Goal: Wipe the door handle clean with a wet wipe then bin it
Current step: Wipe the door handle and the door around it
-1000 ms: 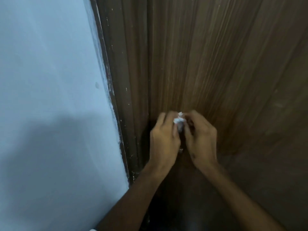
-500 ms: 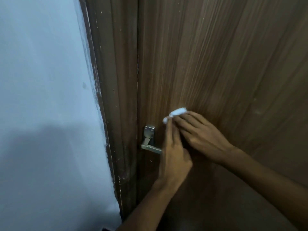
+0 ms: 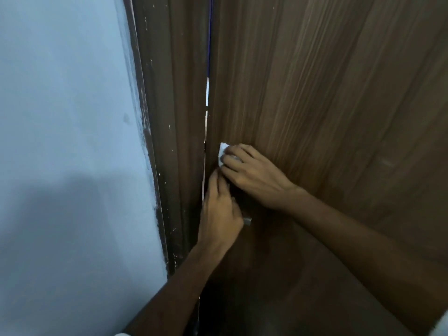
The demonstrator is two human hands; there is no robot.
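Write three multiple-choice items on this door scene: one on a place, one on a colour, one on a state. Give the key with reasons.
1. Where is the wipe?
A. on the floor
B. under the right hand's fingertips, against the door near its edge
C. stuck to the wall

2. What colour is the wall?
A. pale blue
B. red
C. yellow

3. How does the door stand?
A. taken off its frame
B. wide open
C. nearly closed, a thin bright gap at its edge

Key: 1 B, the right hand presses the white wipe on the wood. 2 A, the wall left of the frame is pale blue. 3 C, light shows through a narrow slit beside the frame.
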